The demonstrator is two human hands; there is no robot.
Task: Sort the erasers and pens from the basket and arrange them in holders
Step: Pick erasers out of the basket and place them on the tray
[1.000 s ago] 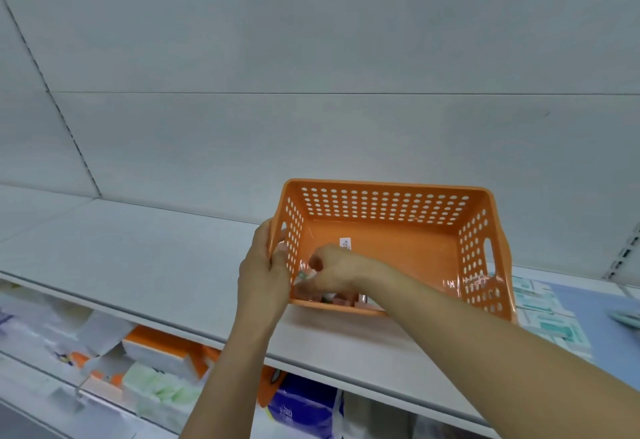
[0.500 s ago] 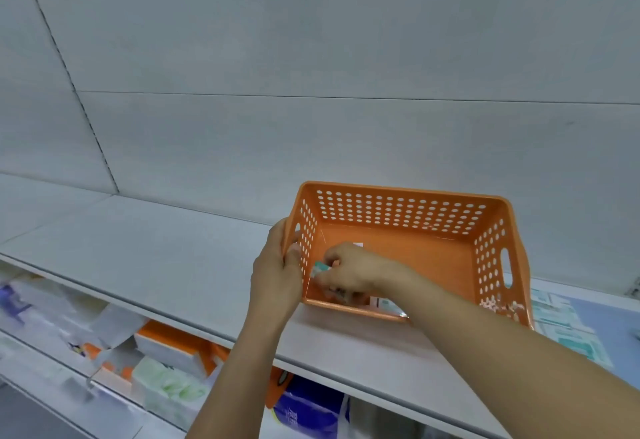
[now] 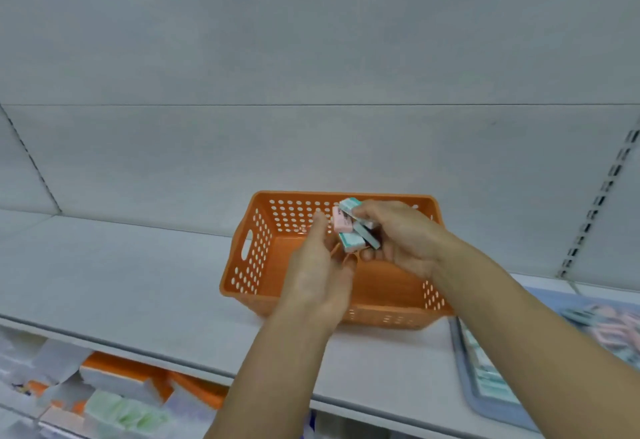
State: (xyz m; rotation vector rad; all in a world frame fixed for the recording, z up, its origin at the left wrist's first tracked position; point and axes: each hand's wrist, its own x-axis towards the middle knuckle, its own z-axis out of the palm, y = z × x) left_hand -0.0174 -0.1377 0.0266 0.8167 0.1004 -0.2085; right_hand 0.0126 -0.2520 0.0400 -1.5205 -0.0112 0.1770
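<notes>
Right hand [image 3: 398, 237] lifted from basket [image 3: 242, 265], grip pinching erasers [image 3: 353, 227]; left hand [image 3: 318, 275] released, fingers relaxed

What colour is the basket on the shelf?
Orange, with round holes in its walls: the basket shows plainly in the head view.

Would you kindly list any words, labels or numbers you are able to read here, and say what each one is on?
None can be read.
Erasers gripped in the right hand: wrapper print blurred.
Packs in the blue tray: too blurred.
Packages on the lower shelf: too blurred.
</notes>
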